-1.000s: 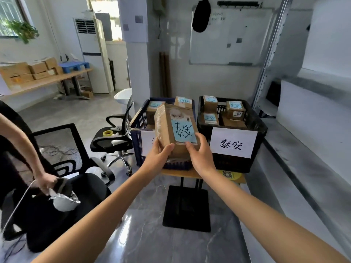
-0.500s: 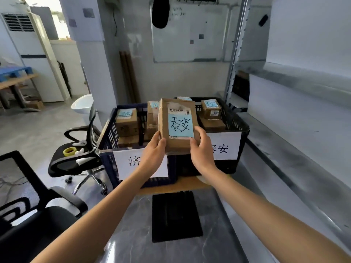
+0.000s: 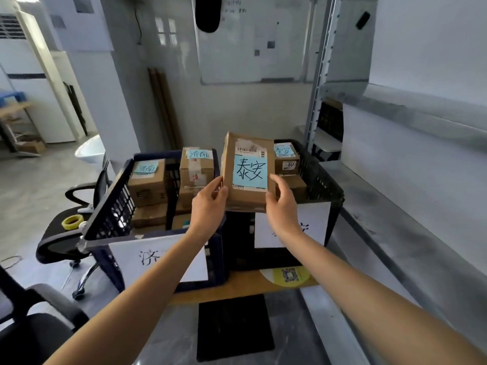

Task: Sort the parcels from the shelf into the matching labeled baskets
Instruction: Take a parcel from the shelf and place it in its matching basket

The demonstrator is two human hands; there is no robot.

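Observation:
I hold a brown cardboard parcel (image 3: 249, 196) with a blue note reading 泰安 upright in front of me. My left hand (image 3: 209, 204) grips its left edge and my right hand (image 3: 282, 204) grips its right edge. The parcel hangs above the near rim of the black basket (image 3: 324, 180), whose white label is partly hidden by my right arm. That basket holds several boxes with blue notes. To its left stands the dark blue basket (image 3: 110, 214) with a white label starting 济 and several boxes marked 济南.
Both baskets stand on a small wooden table (image 3: 237, 288) with a black base. A grey metal shelf (image 3: 411, 185) runs along the right. Black office chairs (image 3: 60, 241) stand at the left, one carrying a roll of yellow tape (image 3: 72, 222).
I have stepped closer to the baskets and my view has swung right. The parcel has moved right, from in front of the blue basket to over the black basket's near rim.

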